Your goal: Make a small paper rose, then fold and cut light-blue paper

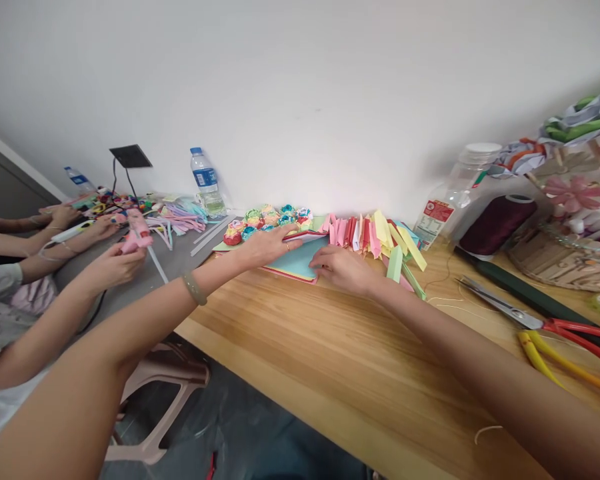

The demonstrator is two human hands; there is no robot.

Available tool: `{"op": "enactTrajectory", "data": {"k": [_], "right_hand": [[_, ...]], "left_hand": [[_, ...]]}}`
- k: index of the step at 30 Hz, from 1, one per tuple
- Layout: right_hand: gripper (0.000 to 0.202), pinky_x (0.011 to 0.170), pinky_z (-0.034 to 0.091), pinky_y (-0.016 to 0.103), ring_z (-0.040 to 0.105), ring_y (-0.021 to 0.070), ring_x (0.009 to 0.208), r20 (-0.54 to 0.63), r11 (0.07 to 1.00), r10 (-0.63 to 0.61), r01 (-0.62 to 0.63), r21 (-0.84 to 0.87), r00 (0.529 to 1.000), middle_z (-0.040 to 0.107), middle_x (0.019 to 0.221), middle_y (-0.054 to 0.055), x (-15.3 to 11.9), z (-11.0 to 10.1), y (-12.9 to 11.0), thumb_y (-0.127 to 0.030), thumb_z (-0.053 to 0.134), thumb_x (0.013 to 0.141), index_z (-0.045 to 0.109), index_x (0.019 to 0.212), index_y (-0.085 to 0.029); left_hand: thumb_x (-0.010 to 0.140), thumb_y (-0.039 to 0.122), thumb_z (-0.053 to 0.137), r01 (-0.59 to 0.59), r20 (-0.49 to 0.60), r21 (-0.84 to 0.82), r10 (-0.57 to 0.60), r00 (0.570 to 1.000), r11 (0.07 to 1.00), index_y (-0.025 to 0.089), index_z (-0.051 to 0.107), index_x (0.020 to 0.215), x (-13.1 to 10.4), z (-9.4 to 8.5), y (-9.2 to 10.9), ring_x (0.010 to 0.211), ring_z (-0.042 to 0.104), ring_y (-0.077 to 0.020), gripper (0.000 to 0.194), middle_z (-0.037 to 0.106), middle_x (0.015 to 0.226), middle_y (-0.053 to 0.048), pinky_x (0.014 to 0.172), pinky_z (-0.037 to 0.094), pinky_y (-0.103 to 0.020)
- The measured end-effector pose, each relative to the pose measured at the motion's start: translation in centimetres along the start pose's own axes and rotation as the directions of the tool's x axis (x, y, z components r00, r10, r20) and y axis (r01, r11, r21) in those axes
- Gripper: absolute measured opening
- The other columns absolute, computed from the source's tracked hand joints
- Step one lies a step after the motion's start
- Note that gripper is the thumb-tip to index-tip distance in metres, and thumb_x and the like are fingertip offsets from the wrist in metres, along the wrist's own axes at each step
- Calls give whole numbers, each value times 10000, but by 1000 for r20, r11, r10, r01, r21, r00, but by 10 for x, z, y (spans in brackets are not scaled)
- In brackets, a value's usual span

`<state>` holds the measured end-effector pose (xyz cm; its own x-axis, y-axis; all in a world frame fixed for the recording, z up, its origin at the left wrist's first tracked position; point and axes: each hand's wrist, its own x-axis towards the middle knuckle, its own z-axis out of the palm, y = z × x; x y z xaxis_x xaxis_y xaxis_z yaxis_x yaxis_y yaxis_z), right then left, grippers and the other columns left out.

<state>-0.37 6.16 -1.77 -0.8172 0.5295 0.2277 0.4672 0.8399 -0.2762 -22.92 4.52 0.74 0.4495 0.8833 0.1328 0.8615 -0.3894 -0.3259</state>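
A stack of coloured paper sheets (300, 259) lies on the wooden table, with light blue showing on top and red and yellow edges below. My left hand (267, 247), with a ring and a bangle on that arm, grips the raised upper sheets along their edge. At the right side of the light blue sheet, my right hand (344, 267) has its fingers bent and pressed onto the paper. Crumpled paper flowers (265, 221) sit just behind my left hand. Folded paper strips (360, 235) in pink, red, yellow and green lie behind my right hand.
Scissors (520, 315), a purple thread spool (499, 225), a clear plastic jar (447, 200) and a decorated basket (550, 263) stand at right. On the left, a water bottle (207, 183) stands behind a co-worker's hand (117, 267) holding a pink glue gun (137, 231).
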Motion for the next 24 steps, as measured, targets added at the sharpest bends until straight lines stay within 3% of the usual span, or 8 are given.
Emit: {"op": "enactTrajectory", "data": {"k": [4,8,13,17,21,24], "right_hand": [[292,745,412,292,557,207,976,-1,999,-40,40,-19,999,627,1072,87,-1,1,2,-150,509,815,648,1069,-183],[294,750,409,286,554,200,986,20,998,-55,56,-27,998,627,1071,82,-1,1,2,-108,488,811,662,1031,-198],[211,780,444,319,575,181,942,30,1000,11,-10,-14,999,641,991,78,5,-1,3,-183,448,896,652,947,-164],[269,813,488,399,578,178,950,33,995,100,-100,14,994,588,1104,69,10,3,4,-331,517,884,569,1087,-163],[304,802,498,396,580,182,950,42,981,184,-186,62,982,571,1137,76,14,8,8,-340,519,882,547,1133,-170],[307,785,504,388,586,179,932,62,974,180,-187,130,982,578,1118,73,18,7,12,-340,525,879,548,1128,-162]], "left_hand": [[927,436,303,30,-16,-50,-31,999,998,305,337,1331,1,2,-1,1119,544,-177,426,500,1330,-19,778,467,-236],[929,342,335,0,-11,-47,-1,1000,999,289,444,1265,0,2,-5,1160,510,-191,357,455,1370,-41,770,468,-237],[927,248,330,-109,27,86,107,994,990,339,428,1289,-3,-1,-7,1206,465,-230,387,314,1460,-38,749,483,-275],[913,223,359,-175,23,121,174,984,977,346,405,1303,-5,-1,-7,1222,449,-243,412,319,1452,-56,747,486,-280],[902,204,387,-175,15,91,175,985,980,349,391,1310,-5,0,-8,1205,461,-227,433,347,1431,-50,780,483,-283],[901,197,388,-129,22,48,128,992,991,351,400,1296,-6,-2,-8,1134,513,-215,424,383,1401,-59,733,489,-273]]}}
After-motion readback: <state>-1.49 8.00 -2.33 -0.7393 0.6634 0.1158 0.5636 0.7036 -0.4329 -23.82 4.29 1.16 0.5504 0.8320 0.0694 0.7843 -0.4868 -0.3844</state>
